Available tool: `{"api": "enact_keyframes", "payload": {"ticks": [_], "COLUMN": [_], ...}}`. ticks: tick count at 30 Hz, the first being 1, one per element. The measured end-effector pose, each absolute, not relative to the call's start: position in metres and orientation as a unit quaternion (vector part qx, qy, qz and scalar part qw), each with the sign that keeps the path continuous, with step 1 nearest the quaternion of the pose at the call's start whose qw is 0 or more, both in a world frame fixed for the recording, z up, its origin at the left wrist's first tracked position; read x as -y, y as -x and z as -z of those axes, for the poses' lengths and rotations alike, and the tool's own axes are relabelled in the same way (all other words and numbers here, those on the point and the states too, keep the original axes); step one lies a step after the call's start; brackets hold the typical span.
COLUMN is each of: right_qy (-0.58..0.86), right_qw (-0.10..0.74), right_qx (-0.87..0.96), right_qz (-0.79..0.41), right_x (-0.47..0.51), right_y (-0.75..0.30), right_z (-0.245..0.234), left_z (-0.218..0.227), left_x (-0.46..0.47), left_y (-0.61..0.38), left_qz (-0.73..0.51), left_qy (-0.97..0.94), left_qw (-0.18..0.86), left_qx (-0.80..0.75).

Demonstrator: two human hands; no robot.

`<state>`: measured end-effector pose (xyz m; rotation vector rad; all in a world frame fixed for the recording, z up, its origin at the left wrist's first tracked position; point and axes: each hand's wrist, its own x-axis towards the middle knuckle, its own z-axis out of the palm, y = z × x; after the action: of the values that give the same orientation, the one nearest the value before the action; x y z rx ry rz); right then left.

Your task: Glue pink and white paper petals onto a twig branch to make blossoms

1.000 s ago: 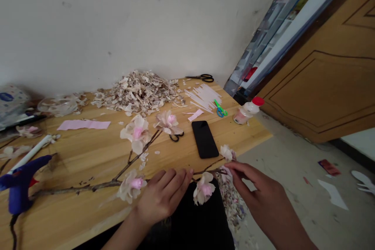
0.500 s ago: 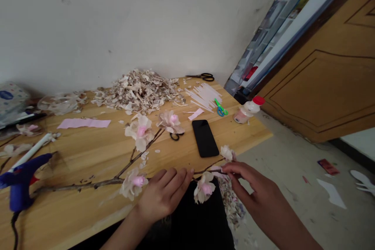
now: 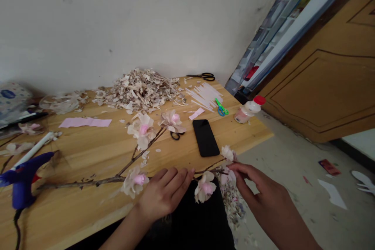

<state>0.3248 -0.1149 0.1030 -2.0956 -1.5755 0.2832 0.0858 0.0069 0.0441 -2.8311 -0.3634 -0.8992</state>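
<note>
A brown branch (image 3: 101, 181) with pale flowers lies across the table's front edge. My left hand (image 3: 166, 191) is wrapped round its right-hand part, past a pink-centred flower (image 3: 134, 181). To the right of this hand, another pink-centred flower (image 3: 205, 187) hangs from the branch, above my dark-clothed lap. My right hand (image 3: 260, 193) is closed in a pinch beside the branch's right tip, on a pale pink flower (image 3: 227, 178) partly covered by the fingers. Just above those fingertips a small whitish flower (image 3: 227, 153) sits on a side twig.
A blue glue gun (image 3: 25, 181) stands at the left. Behind the branch lie a phone (image 3: 205, 138), a heap of dried petals (image 3: 143, 90), pink paper (image 3: 85, 122), white strips (image 3: 204, 95), green-blue scissors (image 3: 221, 108), black scissors (image 3: 206, 76) and a red-capped bottle (image 3: 249, 110).
My right fingers have shifted slightly right, off the twig's tip, and more of the pale pink flower shows beside them. My left hand keeps its hold on the branch.
</note>
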Motion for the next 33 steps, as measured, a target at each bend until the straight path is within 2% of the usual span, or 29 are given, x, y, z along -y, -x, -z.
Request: {"api": "enact_keyframes", "payload": {"ticks": [18,28,33], "right_qy": [0.724,0.785,0.795], "right_qw": [0.231,0.209,0.191], "right_qx": [0.646,0.582,0.574], "right_qz": [-0.073,-0.02,-0.045], "right_x": [0.116,0.136,0.135], "right_y": [-0.328,-0.324,-0.325], "right_z": [-0.099,-0.116,-0.112], "left_z": [-0.042,-0.043,-0.043], "left_x": [-0.006,-0.006,-0.005], "left_y": [-0.085,-0.084,-0.083], "left_qz": [0.298,0.301,0.295], "left_qy": [0.944,0.943,0.946], "left_qw": [0.072,0.075,0.075], "left_qx": [0.12,0.121,0.115]}}
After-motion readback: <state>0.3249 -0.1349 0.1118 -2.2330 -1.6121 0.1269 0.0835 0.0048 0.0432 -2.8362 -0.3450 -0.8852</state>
